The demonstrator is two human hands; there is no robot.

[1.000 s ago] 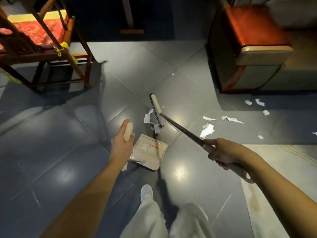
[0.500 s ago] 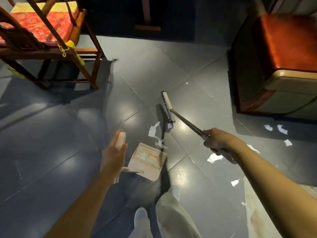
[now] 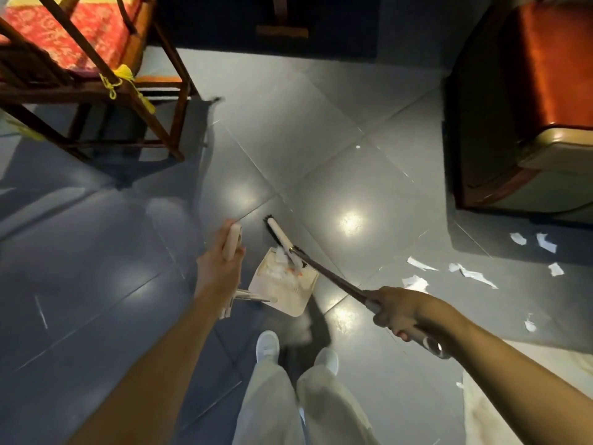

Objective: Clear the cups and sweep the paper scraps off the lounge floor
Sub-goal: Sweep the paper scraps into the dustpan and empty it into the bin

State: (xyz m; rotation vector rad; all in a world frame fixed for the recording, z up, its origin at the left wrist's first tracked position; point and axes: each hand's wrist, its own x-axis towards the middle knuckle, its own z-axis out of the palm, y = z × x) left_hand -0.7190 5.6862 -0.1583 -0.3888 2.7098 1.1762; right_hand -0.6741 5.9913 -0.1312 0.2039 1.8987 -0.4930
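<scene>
My left hand [image 3: 219,271] grips the upright handle [image 3: 232,240] of a cream dustpan [image 3: 284,289] that rests on the grey tiled floor just ahead of my feet. My right hand [image 3: 399,311] holds the long dark broom handle [image 3: 330,276]. The broom head [image 3: 279,236] sits at the pan's mouth, and white paper scraps [image 3: 277,266] lie inside the pan. More paper scraps [image 3: 471,273] are scattered on the floor to the right, near the sofa. No cups are in view.
A wooden chair [image 3: 96,81] with a red cushion stands at the upper left. A sofa arm [image 3: 519,101] with a red-brown top fills the upper right. A pale rug edge [image 3: 487,409] lies at the lower right. My white shoes [image 3: 268,343] stand behind the pan.
The broom head swept back toward me, pushing the scraps that lay in front of the dustpan into it. My feet shifted to stand side by side.
</scene>
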